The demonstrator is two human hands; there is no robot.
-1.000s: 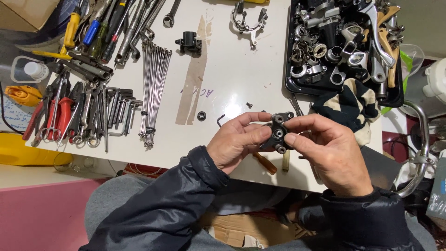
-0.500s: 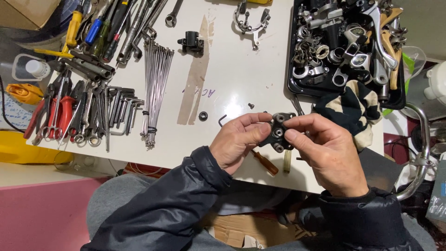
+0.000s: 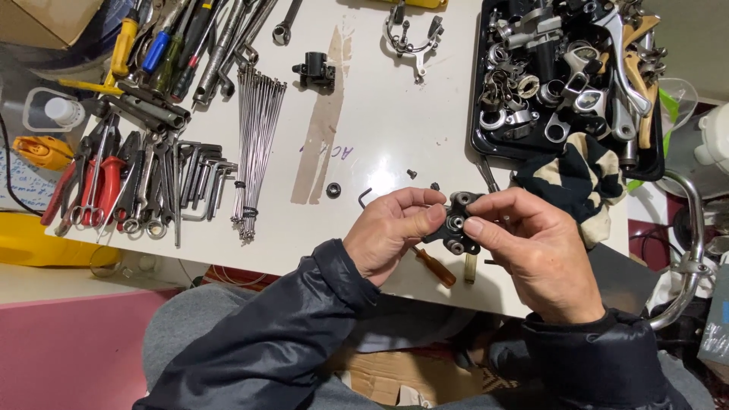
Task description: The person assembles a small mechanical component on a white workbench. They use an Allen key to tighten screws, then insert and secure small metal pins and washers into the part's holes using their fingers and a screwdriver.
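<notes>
Over the near edge of the white table [image 3: 395, 114], both hands pinch a small black metal part [image 3: 454, 224] with round silver bearings or bolt heads on its face. My left hand [image 3: 391, 231] grips its left side with thumb and fingertips. On the right side, my right hand [image 3: 535, 250] holds it with the thumb pressed on its front. Below the hands lie a small orange-handled screwdriver [image 3: 437, 266] and a short brass-coloured piece [image 3: 470, 267]. A bent hex key [image 3: 364, 196], a black nut [image 3: 333, 190] and two tiny screws [image 3: 411, 174] rest just beyond my left hand.
A black tray [image 3: 486, 140] of metal bicycle parts sits at the back right, with a black-and-cream cloth [image 3: 573, 178] beside it. Spokes [image 3: 254, 152], hex keys [image 3: 201, 178], pliers [image 3: 95, 182] and screwdrivers [image 3: 156, 45] cover the left. A black clamp [image 3: 315, 72] and a brake caliper [image 3: 410, 34] lie farther back.
Both hands and the black part have shifted slightly, and my right thumb has slid over the part's face. The grip of each hand stays the same.
</notes>
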